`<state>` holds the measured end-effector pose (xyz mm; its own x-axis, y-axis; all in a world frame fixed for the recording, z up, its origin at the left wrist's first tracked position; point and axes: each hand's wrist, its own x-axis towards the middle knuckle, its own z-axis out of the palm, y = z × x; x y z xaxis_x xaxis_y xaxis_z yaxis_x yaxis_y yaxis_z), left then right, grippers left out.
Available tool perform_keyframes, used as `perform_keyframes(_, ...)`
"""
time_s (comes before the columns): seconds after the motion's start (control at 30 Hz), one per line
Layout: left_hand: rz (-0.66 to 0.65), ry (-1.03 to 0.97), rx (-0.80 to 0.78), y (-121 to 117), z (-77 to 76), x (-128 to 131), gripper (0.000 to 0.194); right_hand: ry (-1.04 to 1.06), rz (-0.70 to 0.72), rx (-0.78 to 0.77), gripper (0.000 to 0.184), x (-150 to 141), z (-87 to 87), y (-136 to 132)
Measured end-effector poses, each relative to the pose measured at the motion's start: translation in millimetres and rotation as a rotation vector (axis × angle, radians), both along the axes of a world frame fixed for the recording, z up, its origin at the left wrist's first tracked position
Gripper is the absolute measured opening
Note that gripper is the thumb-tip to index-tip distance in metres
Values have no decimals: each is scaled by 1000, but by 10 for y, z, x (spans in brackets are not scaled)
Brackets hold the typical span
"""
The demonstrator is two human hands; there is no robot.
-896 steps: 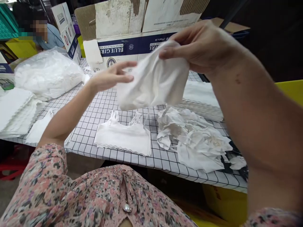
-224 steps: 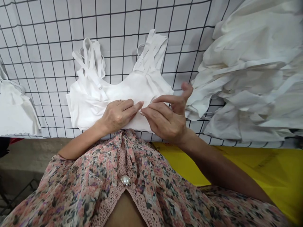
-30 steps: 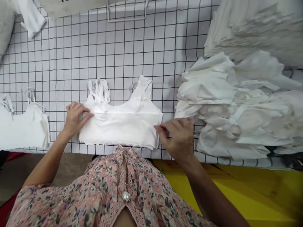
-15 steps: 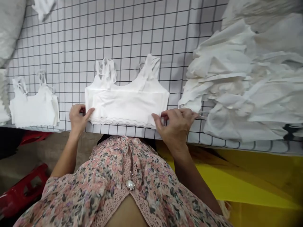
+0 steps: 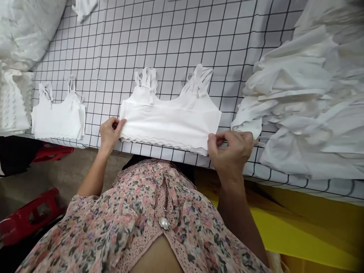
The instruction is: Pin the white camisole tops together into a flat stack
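A white bra top with a scalloped hem (image 5: 170, 121) lies flat on a white tablecloth with a black grid (image 5: 176, 41), its doubled straps pointing away from me. My left hand (image 5: 110, 133) pinches the hem's left corner. My right hand (image 5: 231, 150) holds the right corner between thumb and fingers. Close to my right hand, a heap of crumpled white garments (image 5: 304, 106) rises at the right. A second white bra top (image 5: 58, 119) lies flat to the left.
A stack of folded white pieces with scalloped edges (image 5: 15, 100) and a bulging white plastic bag (image 5: 25, 30) sit at the table's far left. Below the near edge are a red plastic stool (image 5: 32, 216) and a yellow surface (image 5: 301, 231).
My hands have moved from the top's sides to its lower corners, and the hem now lies straighter. The view has swung, shifting the table contents rightward in the picture.
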<state>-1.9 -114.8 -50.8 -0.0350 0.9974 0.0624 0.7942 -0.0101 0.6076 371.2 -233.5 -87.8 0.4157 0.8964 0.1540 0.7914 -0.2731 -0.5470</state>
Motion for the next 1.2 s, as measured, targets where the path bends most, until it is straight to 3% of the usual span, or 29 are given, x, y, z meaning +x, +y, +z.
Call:
perform_keyframes(0.07, -16, 69, 125, -16, -17, 27, 28, -46, -20, -3, 28, -37, 1, -2)
perform_keyframes(0.13, -140, 113, 285, -81, -30, 182, 17, -123, -16, 34, 30, -162, 48, 12)
perform_keyframes(0.2, -374, 141, 327, -179, -63, 451, 28, -184, 86, 47, 51, -350, 111, 39)
perform_keyframes(0.27, -570, 228, 225, -267, -129, 729, 49, -197, 262, -14, 66, -526, 146, 63)
perform_keyframes(0.3, -586, 293, 147, -296, -168, 829, 57, -198, 335, -52, 71, -583, 145, 67)
perform_keyframes(0.37, -495, 372, 30, -320, -241, 897, 77, -216, 401, -106, 77, -605, 109, 52)
perform_keyframes(0.43, -360, 385, -25, -312, -280, 810, 93, -252, 381, -114, 84, -520, 58, 5)
perform_keyframes(0.5, -294, 369, -18, -293, -277, 666, 97, -288, 338, -105, 90, -403, 27, -55)
perform_keyframes(0.6, -311, 351, 59, -260, -220, 537, 96, -310, 340, -59, 90, -312, 34, -111)
perform_keyframes(0.77, -435, 333, 104, -187, -126, 549, 100, -258, 528, -36, 72, -208, 138, -16)
perform_keyframes(0.9, -522, 328, 184, -108, -56, 709, 97, -107, 455, 166, 36, 184, 373, 433)
perform_keyframes(0.97, -690, 309, 234, -69, -29, 909, 96, -77, 395, 238, 25, 386, 499, 849)
perform_keyframes(1.03, -864, 317, 266, -41, -35, 1153, 90, -74, 376, 248, 28, 515, 559, 1344)
perform_keyframes(1.13, -1003, 382, 327, -19, -112, 1442, 77, 11, 407, 139, 25, 560, 477, 2035)
perform_keyframes(1.2, -1027, 418, 340, -15, -173, 1523, 75, 69, 437, -2, 30, 542, 346, 2342)
